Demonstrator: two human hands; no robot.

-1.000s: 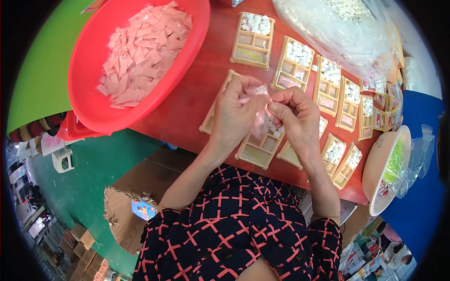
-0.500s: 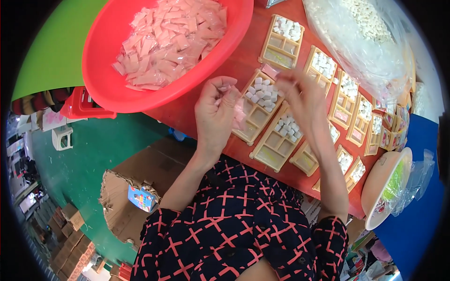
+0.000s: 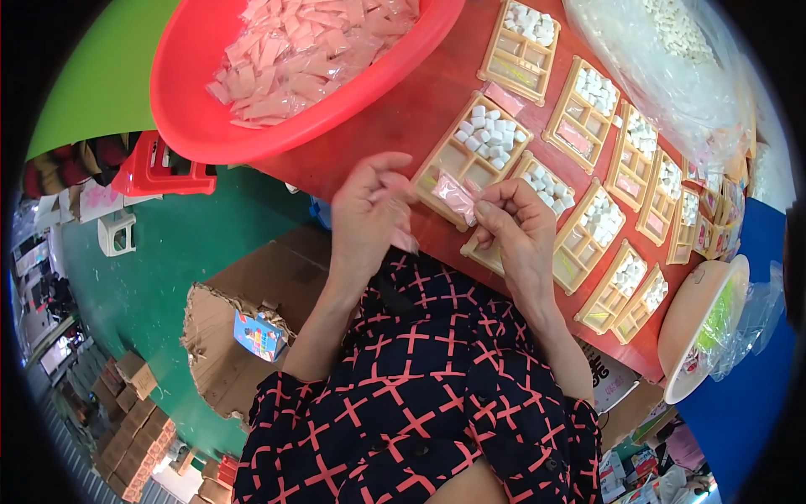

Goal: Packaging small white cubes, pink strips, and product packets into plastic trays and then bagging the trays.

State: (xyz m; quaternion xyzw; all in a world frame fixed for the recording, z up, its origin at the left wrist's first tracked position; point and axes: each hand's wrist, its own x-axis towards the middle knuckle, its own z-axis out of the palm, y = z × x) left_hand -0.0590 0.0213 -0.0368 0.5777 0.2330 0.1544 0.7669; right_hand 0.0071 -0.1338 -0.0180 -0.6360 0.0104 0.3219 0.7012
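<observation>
My right hand (image 3: 519,231) pinches a small clear-wrapped pink packet (image 3: 456,197) between thumb and fingertips, over the near compartments of a wooden-coloured divided tray (image 3: 443,141). White marshmallow-like pieces (image 3: 491,134) fill that tray's far end. To the left, my left hand (image 3: 369,220) is slightly blurred, fingers curled, with more pink packet wrapping (image 3: 404,240) showing below them. Another pink packet (image 3: 504,99) lies just beyond the tray. One more packet (image 3: 575,139) sits in a compartment of the tray to the right.
A large red basin (image 3: 336,113) heaped with pink packets stands at the far left. Several similar trays (image 3: 588,227) with white pieces fill the right of the red table (image 3: 336,172). A clear bag of white pieces (image 3: 672,50) and a pale bowl (image 3: 672,336) border them. An open carton (image 3: 210,336) is at lower left.
My right hand has come back from the farther trays and now pinches a packet near my left hand. A packet shows in the tray it was covering. The view has shifted slightly.
</observation>
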